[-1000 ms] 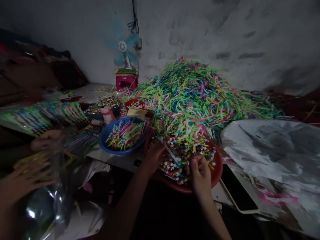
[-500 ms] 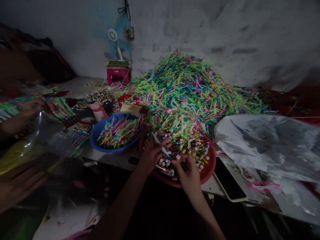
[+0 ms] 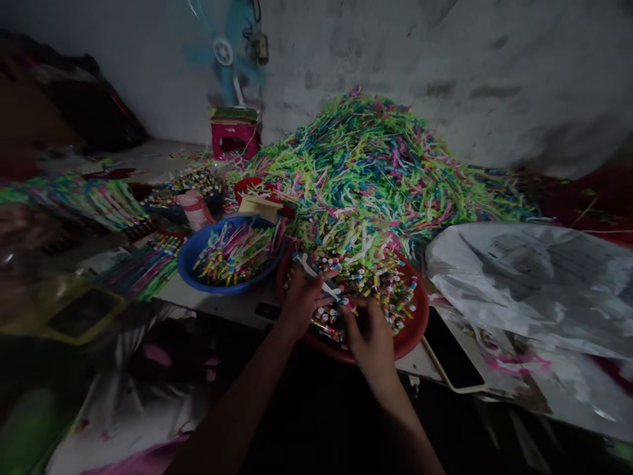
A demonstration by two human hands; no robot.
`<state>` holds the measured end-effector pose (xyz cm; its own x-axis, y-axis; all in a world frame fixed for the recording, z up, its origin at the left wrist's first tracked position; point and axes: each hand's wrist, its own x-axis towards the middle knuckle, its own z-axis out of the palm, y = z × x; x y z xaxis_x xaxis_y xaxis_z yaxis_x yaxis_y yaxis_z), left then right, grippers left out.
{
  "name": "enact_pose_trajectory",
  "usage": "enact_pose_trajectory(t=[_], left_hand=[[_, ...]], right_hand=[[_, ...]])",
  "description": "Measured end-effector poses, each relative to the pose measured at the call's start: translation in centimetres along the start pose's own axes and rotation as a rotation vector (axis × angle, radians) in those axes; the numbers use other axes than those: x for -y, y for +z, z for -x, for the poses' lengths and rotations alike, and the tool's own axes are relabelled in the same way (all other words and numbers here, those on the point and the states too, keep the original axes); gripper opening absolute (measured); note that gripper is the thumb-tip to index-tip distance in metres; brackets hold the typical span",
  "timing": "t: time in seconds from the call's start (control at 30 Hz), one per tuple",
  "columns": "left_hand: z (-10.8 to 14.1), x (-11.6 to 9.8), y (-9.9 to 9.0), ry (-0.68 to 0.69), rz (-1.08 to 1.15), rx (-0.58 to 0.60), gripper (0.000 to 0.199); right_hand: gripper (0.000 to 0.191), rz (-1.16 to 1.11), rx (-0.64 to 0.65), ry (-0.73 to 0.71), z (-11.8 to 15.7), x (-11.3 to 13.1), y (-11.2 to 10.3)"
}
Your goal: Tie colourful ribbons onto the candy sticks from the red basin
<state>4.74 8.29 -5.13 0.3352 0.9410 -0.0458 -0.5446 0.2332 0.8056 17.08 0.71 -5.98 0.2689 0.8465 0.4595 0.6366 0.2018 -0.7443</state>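
Red plastic makes up the wide round basin (image 3: 420, 330) at the front of the pale desk (image 3: 198, 301), filled with small multicoloured beaded pieces (image 3: 380, 280). Over it are the wearer's two bare hands. The left hand (image 3: 301, 300) holds a slim white and grey-blue strip (image 3: 321, 280), which slants across its fingers above the beaded pieces. The right hand (image 3: 370, 333) is narrow, its thumb and forefinger drawn near each other just beside the strip's lower end; whether they grip anything is too dim to tell.

Left of the red basin stands a round blue plastic basin (image 3: 184, 270) of pink, green and yellow strips with beaded ends (image 3: 237, 254). Behind it are a pale pink bottle (image 3: 194, 210) and a flat yellowish card (image 3: 260, 208). A great heap of green, blue and pink strips (image 3: 366, 161) rises behind the red basin, near the grey wall (image 3: 395, 53). To the right lie a black-screened phone in a pale case (image 3: 452, 349) and a crumpled white plastic bag (image 3: 524, 284). Farther back, a blue-bladed fan (image 3: 223, 51) stands on a magenta plastic stool (image 3: 236, 136). At the far left, another person's hand (image 3: 22, 227) is blurred.
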Motion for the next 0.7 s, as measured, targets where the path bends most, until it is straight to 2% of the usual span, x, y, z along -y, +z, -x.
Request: enact_pose_trajectory(t=[0.17, 0.27, 0.47, 0.7], left_hand=[[-0.01, 0.01, 0.0, 0.011, 0.017, -0.011, 0.061], [-0.04, 0.06, -0.16, 0.008, 0.015, 0.01, 0.061], [-0.01, 0.13, -0.19, 0.019, -0.019, 0.02, 0.06], [0.34, 0.24, -0.35, 0.107, -0.081, 0.024, 0.058]], right_hand=[[0.007, -0.009, 0.046, -0.059, -0.09, 0.06, 0.0], [0.008, 0.008, 0.03, -0.065, -0.14, 0.07, 0.09], [0.011, -0.062, 0.037, 0.022, -0.23, -0.2, 0.11], [0.016, -0.042, 0.084, 0.082, -0.34, -0.32, 0.17]])
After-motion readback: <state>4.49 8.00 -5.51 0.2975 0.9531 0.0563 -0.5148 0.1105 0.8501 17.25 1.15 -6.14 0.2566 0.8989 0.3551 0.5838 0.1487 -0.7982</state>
